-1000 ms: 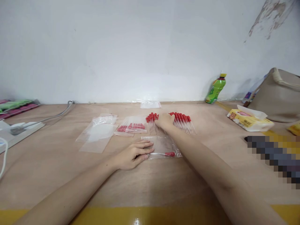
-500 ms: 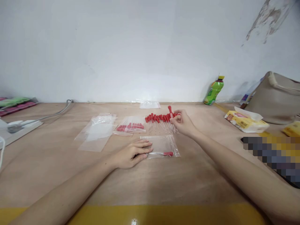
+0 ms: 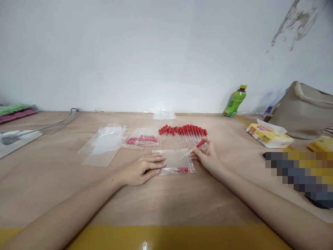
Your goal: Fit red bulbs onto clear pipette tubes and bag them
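Note:
My left hand (image 3: 143,168) lies with its fingers spread on the left side of a clear zip bag (image 3: 171,159). Inside that bag, along its near edge, is one dropper with a red bulb (image 3: 183,169). In my right hand (image 3: 206,155) a glass dropper (image 3: 200,143) is pinched near its red bulb. Its thin tip points left and down over the bag's right end; whether it is within the bag's mouth I cannot tell. Behind the bag, a row of red-bulbed droppers (image 3: 191,130) lies side by side on the table.
Filled bags of droppers (image 3: 147,139) lie left of the row, beside a stack of flat clear bags (image 3: 110,146). Another bag (image 3: 164,115) is by the wall. At right stand a green bottle (image 3: 235,101), a tissue pack (image 3: 269,136) and a beige bag (image 3: 299,114). A cable (image 3: 59,125) runs at left.
My right hand has come from the row of droppers toward me, bringing one dropper to the bag's right end. It has tilted from upright to slanting. My left hand stays on the bag.

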A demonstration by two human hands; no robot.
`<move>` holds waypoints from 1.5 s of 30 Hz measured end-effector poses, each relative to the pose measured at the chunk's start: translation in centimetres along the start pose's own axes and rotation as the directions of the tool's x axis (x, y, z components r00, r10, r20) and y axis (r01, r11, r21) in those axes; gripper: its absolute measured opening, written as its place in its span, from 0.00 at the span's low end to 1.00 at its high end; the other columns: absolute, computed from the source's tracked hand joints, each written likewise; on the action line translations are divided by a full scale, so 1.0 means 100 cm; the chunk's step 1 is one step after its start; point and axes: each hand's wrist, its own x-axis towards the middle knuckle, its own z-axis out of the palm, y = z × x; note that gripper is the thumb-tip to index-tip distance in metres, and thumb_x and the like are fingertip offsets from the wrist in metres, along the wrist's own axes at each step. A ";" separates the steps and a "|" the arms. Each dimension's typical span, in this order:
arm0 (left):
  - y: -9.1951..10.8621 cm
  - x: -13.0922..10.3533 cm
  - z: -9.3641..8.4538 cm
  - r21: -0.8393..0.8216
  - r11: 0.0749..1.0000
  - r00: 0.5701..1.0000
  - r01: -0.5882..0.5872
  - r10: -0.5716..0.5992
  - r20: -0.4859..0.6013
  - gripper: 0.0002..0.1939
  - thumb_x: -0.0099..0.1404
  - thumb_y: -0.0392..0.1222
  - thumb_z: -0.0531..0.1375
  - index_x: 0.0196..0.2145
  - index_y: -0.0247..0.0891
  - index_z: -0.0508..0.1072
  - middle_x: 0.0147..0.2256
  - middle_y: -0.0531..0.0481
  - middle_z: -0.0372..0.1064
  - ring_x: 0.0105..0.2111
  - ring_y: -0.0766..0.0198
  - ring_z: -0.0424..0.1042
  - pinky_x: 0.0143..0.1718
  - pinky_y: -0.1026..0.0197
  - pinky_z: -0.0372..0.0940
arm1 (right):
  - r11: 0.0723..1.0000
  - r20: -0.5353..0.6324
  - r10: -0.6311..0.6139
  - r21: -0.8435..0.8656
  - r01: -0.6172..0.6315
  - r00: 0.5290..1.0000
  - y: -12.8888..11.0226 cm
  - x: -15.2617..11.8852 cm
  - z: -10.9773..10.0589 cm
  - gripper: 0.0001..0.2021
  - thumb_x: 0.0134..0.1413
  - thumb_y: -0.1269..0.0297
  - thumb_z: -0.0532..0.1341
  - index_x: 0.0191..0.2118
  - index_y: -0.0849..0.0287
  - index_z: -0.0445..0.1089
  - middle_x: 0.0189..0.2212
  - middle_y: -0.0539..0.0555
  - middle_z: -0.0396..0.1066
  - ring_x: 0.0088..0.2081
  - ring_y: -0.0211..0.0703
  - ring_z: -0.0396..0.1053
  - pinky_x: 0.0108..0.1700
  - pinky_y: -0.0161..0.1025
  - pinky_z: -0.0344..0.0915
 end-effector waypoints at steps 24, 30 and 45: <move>0.004 0.000 -0.002 0.049 0.998 0.999 0.049 -0.049 -0.018 0.24 0.66 0.44 0.48 0.59 0.45 0.51 0.58 0.50 0.52 0.58 0.57 0.51 0.58 0.48 0.49 | 0.782 0.482 -0.086 -0.510 0.359 0.872 -0.004 -0.007 -0.015 0.11 0.46 0.60 0.61 0.36 0.59 0.72 0.27 0.53 0.71 0.27 0.38 0.66 0.28 0.35 0.62; 0.003 0.000 0.000 0.030 0.999 0.999 0.017 -0.016 -0.037 0.23 0.66 0.43 0.49 0.59 0.46 0.53 0.58 0.50 0.53 0.58 0.57 0.51 0.58 0.47 0.50 | 0.796 0.465 -0.103 -0.491 0.353 0.879 -0.007 -0.009 -0.014 0.06 0.44 0.63 0.61 0.30 0.58 0.71 0.25 0.51 0.69 0.25 0.37 0.64 0.26 0.34 0.62; 0.003 0.000 -0.002 0.081 0.996 1.000 -0.025 0.026 -0.012 0.22 0.67 0.42 0.48 0.58 0.44 0.55 0.58 0.50 0.53 0.59 0.58 0.49 0.59 0.49 0.49 | 0.598 0.275 -0.284 -0.698 0.394 0.918 -0.019 0.037 -0.011 0.06 0.44 0.65 0.58 0.29 0.59 0.71 0.27 0.51 0.72 0.28 0.39 0.67 0.32 0.36 0.61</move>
